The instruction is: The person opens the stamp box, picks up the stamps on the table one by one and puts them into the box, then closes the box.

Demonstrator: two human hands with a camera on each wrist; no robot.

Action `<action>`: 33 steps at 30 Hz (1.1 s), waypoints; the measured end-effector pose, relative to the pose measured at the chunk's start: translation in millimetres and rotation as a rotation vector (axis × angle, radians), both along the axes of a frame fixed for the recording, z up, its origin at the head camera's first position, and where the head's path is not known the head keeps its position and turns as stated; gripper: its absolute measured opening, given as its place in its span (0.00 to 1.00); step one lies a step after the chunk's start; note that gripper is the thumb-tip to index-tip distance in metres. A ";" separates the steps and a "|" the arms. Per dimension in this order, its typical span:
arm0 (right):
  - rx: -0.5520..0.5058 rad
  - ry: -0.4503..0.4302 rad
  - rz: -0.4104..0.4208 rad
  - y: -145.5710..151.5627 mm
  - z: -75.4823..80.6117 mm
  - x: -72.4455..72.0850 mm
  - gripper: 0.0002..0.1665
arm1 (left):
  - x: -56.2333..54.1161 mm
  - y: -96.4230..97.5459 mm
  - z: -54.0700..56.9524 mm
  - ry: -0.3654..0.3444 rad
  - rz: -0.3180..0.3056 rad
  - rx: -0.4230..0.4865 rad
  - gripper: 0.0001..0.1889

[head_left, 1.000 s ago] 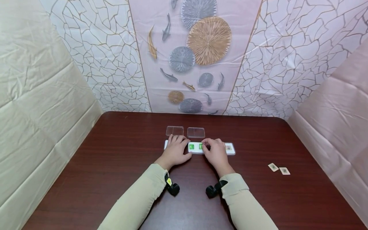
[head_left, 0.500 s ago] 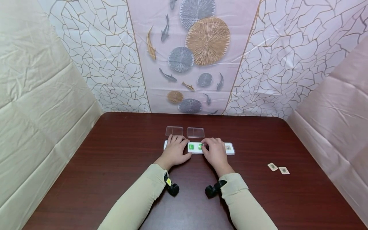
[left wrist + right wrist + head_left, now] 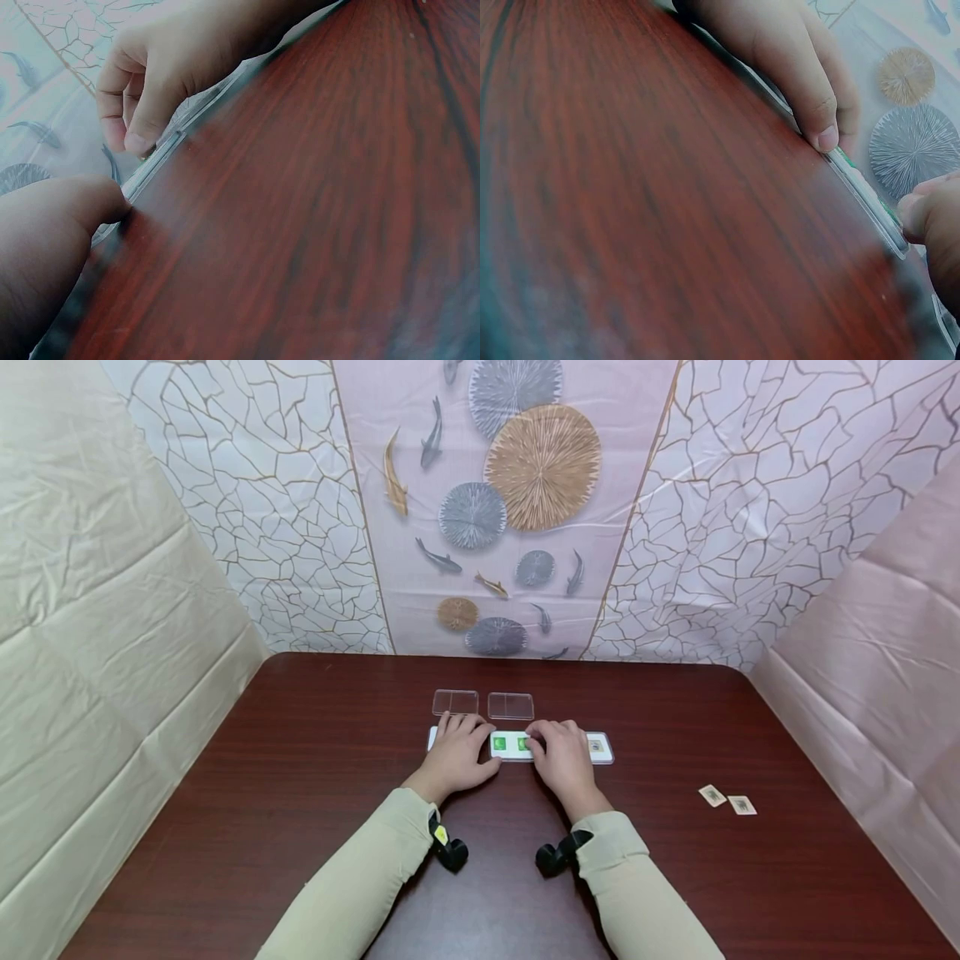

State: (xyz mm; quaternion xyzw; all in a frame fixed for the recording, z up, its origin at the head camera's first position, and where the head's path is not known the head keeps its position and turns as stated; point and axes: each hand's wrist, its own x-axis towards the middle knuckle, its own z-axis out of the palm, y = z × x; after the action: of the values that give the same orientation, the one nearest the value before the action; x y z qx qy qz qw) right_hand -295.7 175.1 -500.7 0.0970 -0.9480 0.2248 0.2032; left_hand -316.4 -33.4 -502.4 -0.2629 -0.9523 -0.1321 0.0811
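While resting the left hand (image 3: 456, 755), with fingers relaxed, against the white case (image 3: 510, 755), curled the right hand (image 3: 562, 764) at a green square (image 3: 522, 744); could not tell whether pinching anything.

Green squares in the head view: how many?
2: one green square beside the left hand, another green square by the right hand, partly covered. More may be hidden under the hands.

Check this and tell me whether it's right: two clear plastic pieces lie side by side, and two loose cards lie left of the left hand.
Not quite: the loose cards lie right of the right hand, as the head view shows. The clear plastic pieces are as you say.
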 end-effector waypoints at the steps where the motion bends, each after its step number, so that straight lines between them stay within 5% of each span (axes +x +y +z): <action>1: -0.005 0.000 0.000 0.0 0.3 -0.7 0.05 | -0.5 -0.1 0.2 0.000 0.001 0.001 0.29; 9: -0.048 -0.021 0.030 -3.5 8.7 -12.9 0.10 | -3.8 -3.2 -4.2 -0.012 0.006 -0.001 0.30; 23: 0.086 -0.310 0.151 0.1 17.5 -66.7 0.31 | -0.3 -2.0 -5.9 -0.019 0.000 -0.004 0.30; 33: 0.249 -0.312 0.222 11.9 25.1 -77.6 0.22 | -0.2 -0.1 -0.2 -0.020 0.000 -0.025 0.30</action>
State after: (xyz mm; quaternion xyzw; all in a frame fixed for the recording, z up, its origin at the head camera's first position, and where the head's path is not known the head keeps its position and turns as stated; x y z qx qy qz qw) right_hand -373.2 187.1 -475.6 0.1892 -0.9719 0.1392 0.0147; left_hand -316.6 -33.5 -502.6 -0.2623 -0.9547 -0.1229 0.0684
